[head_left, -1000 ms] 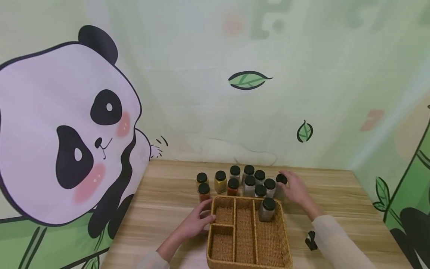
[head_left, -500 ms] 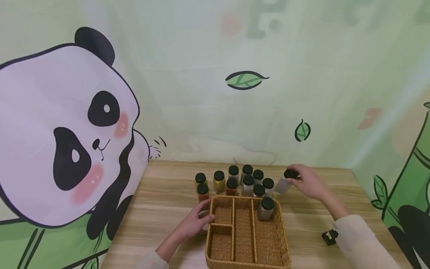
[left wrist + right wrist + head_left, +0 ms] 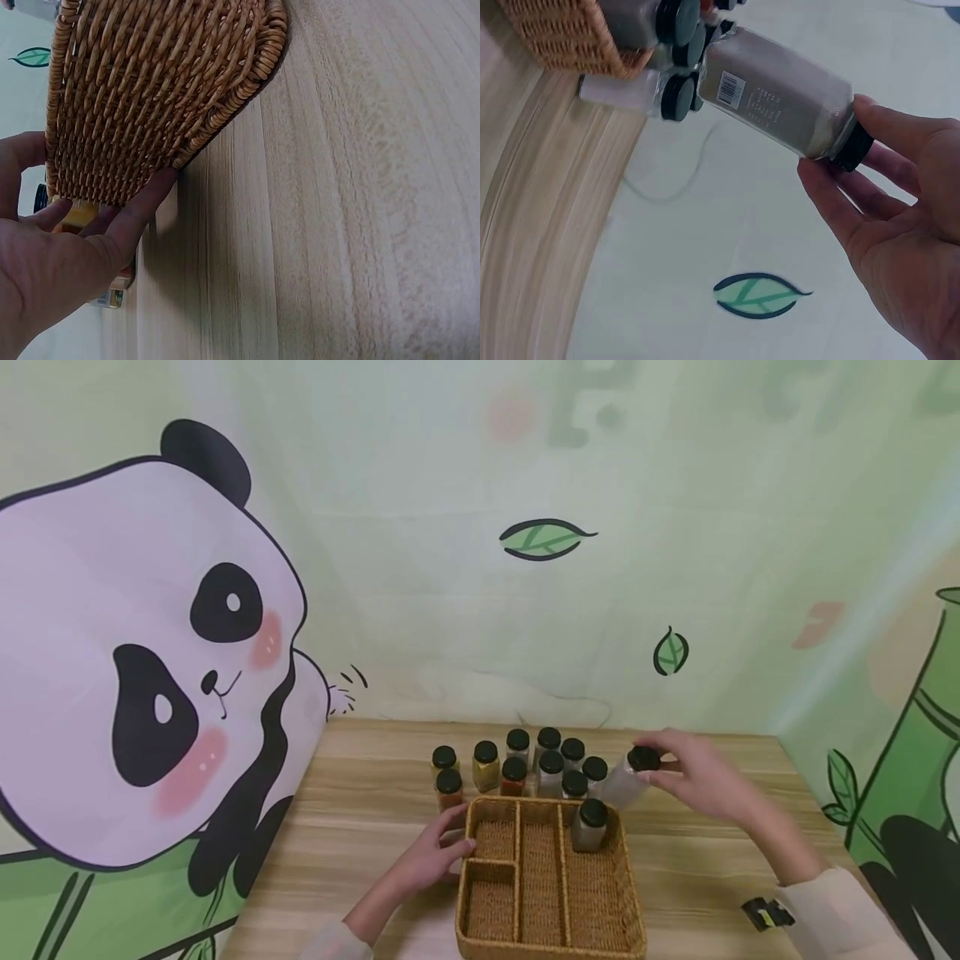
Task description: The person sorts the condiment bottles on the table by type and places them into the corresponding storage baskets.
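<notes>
My right hand pinches a clear spice jar by its black lid, between thumb and fingers. The jar hangs tilted in the air, right of the other jars; its contents look greyish and a barcode label shows on its side. My left hand holds the left wall of a wicker basket, thumb at the rim and a fingertip at the bottom edge in the left wrist view. In the basket's right compartment, at the far end, stands one dark-grey spice jar.
Behind the basket several black-lidded spice jars stand in a cluster, among them a yellow jar and a red jar. A small black object is near the right sleeve. Behind the wooden table hangs a panda-printed backdrop.
My right hand has lifted the jar off the table, swung it right and tilted it, then brought it slightly back left and forward. The left hand stays at the basket.
</notes>
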Tool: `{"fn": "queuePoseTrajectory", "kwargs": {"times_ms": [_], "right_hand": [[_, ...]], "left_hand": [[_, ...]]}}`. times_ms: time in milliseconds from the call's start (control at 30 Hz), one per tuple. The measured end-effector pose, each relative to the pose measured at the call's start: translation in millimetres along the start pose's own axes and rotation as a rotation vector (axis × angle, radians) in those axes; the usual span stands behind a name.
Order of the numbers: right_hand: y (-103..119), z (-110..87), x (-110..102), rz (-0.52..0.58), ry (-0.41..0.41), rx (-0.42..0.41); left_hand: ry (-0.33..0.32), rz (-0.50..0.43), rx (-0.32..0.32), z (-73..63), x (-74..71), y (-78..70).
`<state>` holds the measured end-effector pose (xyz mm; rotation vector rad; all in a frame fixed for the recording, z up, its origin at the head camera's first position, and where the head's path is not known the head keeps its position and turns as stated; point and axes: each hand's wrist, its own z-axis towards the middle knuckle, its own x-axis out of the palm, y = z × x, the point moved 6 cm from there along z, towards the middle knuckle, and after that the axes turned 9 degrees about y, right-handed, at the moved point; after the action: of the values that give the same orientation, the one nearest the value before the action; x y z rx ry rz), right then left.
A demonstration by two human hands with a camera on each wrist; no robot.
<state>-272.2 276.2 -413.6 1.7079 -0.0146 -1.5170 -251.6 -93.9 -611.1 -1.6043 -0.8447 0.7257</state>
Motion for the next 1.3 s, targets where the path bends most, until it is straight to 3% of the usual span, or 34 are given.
{"fn": "queuePoseTrajectory", "kwargs": {"times_ms": [267, 733, 1300], "right_hand": [[21.9, -9.1, 13.5, 0.034, 0.027, -0.034], [13.8, -18.1, 65.0, 0.157, 0.096, -0.098], [-13.0, -19.0, 119.5, 0.007, 0.024, -0.048]], "left_hand": [[0.006, -0.006, 0.002, 1.8, -1.2, 1.3], [0.013, -0.009, -0.009, 0.3, -0.7, 2.3], [0.004, 0.005, -0.005, 0.1, -1.7, 1.7]]}}
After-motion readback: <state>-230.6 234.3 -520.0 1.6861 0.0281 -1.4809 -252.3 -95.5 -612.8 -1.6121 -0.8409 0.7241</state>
